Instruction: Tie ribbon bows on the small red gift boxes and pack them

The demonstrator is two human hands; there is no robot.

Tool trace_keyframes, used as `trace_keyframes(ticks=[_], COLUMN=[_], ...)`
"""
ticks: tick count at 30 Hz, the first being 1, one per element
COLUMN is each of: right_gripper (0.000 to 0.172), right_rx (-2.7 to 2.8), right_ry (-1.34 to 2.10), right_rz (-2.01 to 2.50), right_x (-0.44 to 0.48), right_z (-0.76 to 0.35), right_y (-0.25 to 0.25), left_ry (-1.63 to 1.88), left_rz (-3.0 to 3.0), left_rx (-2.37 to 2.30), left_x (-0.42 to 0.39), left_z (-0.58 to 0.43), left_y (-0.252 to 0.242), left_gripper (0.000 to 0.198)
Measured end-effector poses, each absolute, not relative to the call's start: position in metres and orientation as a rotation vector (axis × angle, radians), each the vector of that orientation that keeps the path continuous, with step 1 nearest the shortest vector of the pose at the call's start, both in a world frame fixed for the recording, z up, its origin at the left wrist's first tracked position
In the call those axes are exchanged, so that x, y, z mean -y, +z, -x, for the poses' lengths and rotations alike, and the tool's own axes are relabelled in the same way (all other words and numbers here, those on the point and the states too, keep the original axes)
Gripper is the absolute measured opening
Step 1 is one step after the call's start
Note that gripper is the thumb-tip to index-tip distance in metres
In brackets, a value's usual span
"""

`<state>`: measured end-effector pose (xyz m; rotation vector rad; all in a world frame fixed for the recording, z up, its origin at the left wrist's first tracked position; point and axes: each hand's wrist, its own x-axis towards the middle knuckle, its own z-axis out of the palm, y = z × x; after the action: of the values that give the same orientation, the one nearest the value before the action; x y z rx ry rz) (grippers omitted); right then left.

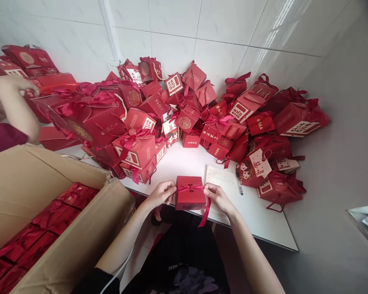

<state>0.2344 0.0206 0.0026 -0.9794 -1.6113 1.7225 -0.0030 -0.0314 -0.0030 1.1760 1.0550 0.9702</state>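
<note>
1. Tiled wall (171,24) — pale, spanning the top of the frame.
2. White table (263,216), running across the middle to a corner at lower right.
3. Pile of red gift boxes (188,118), heaped along the back of the table from the left of the frame to the right; many carry ribbon bows, rope handles or cream labels.
4. Open carton (86,228), lower left, with red packages (49,216) in rows inside.
5. Another person's arm (18,102) in a dark red sleeve, upper left, among boxes there.
6. Notebook (221,177), right of centre on the table, open, with lines of handwriting; the right hand is in front of its lower part.
7. Red box (190,199), lower centre, at the table's front edge, between the two hands; whether the table bears it is unclear.
8. Left hand (162,192), at the box's left side, fingertips pinching the ribbon.
9. Right hand (217,197), at its right side, also pinching the ribbon.
10. Ribbon (184,188), crossing the box's top — one tail hangs below the right hand.
11. Pen (240,188), along the notebook's right edge.
</note>
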Motion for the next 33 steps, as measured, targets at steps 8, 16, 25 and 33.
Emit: trace_keyframes(ticks=[8,16,25,33], right_gripper=[0.040,0.040,0.040,0.035], right_rx=[1.539,1.453,1.381,1.361], right_ry=[1.924,2.149,2.109,2.068], right_rz=[0.925,1.010,1.088,1.037], right_x=[-0.026,-0.029,-0.027,-0.018], right_z=[-0.236,-0.236,-0.233,-0.233], right_y=[0.001,0.003,0.003,-0.012], left_ry=[0.905,0.900,0.879,0.985], left_rz=[-1.293,-1.045,-1.077,-1.019], left_rx=[-1.117,-1.005,-0.997,-1.066], left_x=[0.031,0.032,0.031,0.034], left_z=[0.009,0.005,-0.001,-0.012], left_y=[0.011,-0.002,-0.002,-0.006], left_gripper=[0.039,0.048,0.052,0.048])
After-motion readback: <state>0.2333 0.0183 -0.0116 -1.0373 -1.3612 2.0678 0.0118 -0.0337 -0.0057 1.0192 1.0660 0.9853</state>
